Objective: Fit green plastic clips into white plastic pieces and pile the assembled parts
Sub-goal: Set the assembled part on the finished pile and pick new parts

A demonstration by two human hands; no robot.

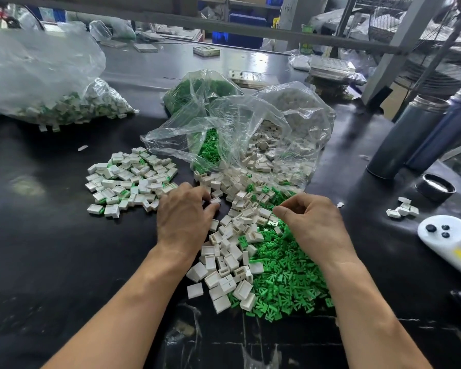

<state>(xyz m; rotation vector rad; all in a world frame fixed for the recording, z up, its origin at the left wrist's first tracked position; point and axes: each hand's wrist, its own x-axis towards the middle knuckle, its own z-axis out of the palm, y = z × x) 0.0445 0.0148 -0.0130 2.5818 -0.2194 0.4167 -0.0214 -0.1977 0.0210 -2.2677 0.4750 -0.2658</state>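
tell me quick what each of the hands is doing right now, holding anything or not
Left hand: fingers curled, pinching a white plastic piece.
Right hand: fingers curled over the green clips; whether it holds one cannot be told.

The scene is bright and evenly lit, with light that seems to come from above and behind. The black table (51, 249) shines with pale reflections at its far side. The clear plastic bags (240, 121) carry white glare on their folds. Shadows under the hands (183, 217) are soft. Straight bars bend near the edges from the wide lens. The background and the left edge are slightly blurred.
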